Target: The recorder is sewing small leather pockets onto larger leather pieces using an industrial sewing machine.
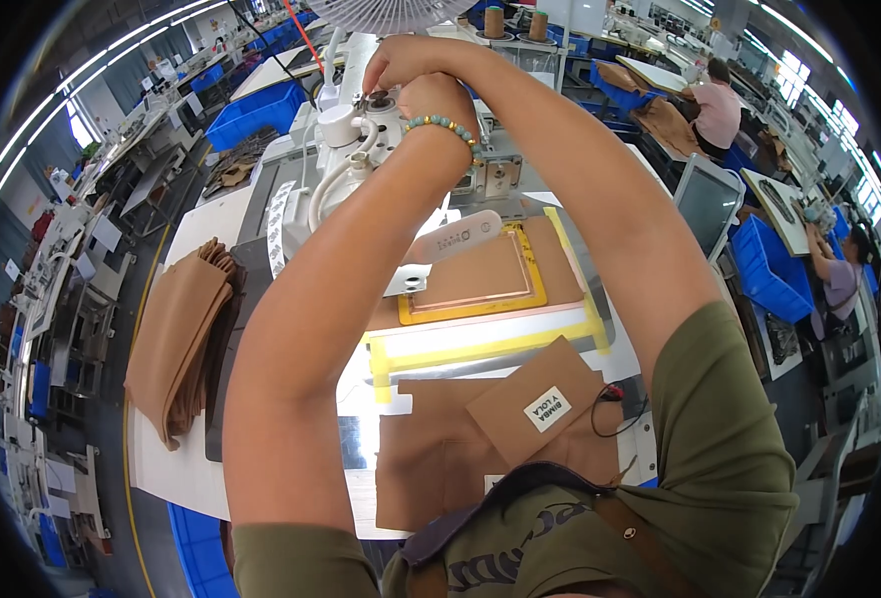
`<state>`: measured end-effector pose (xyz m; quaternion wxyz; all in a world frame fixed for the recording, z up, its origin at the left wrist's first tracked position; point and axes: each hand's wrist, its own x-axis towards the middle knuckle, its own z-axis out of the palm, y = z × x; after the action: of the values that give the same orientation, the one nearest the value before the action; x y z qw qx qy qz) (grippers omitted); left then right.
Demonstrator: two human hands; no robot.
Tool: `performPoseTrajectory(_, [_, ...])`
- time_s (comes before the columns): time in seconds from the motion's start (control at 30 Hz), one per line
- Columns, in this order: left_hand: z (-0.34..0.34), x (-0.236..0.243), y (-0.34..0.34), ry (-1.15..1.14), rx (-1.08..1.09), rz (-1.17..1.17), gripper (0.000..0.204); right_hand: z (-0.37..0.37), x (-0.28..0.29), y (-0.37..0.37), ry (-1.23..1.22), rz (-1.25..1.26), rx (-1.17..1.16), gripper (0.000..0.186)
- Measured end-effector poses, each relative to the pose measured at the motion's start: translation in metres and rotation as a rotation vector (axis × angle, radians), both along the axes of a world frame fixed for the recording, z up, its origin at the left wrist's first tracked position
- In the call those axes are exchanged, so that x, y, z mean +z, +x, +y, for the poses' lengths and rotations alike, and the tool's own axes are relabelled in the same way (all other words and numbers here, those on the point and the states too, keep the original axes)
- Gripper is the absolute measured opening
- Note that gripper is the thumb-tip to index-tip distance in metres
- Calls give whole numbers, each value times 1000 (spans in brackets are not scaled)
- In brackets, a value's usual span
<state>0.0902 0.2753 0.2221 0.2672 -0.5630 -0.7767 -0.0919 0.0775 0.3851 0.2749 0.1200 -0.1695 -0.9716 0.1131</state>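
White and solid, the sewing machine (339, 127) stands at the upper middle of the head view, with the right hand (413, 58) over its top, fingers (375, 74) curled down by metal fittings (382, 101). Just beside it is the left hand (435, 94), its fingertips hidden; a beaded bracelet (442, 122) circles that wrist. I can't tell whether either hand pinches anything. Brown material (472, 265) shows within a yellow frame (472, 311); folded brown pieces (179, 329) are stacked at left.
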Motion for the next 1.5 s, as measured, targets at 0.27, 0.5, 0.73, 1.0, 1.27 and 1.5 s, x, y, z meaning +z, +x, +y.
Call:
performPoseTrajectory(0.27, [-31, 0, 25, -35, -218, 105, 14, 14, -7, 20, -276, -48, 154, 42])
performPoseTrajectory(0.5, [-50, -41, 59, -111, -336, 164, 8, 12, -37, 33, -131, 78, 301, 54])
performPoseTrajectory(0.73, [-70, -58, 83, -91, -504, 143, 9, 8, -60, 37, -148, 165, 284, 74])
performPoseTrajectory(1.0, [-116, -89, 102, -72, -750, -86, 11, -5, -56, 41, -156, 157, 313, 75])
performPoseTrajectory(1.27, [-145, -74, 102, 333, -878, -508, 16, -15, -44, 34, -98, 471, 142, 47])
performPoseTrajectory(1.5, [-175, -56, 100, 464, -843, -601, 22, -34, -40, -9, -298, 340, -54, 39])
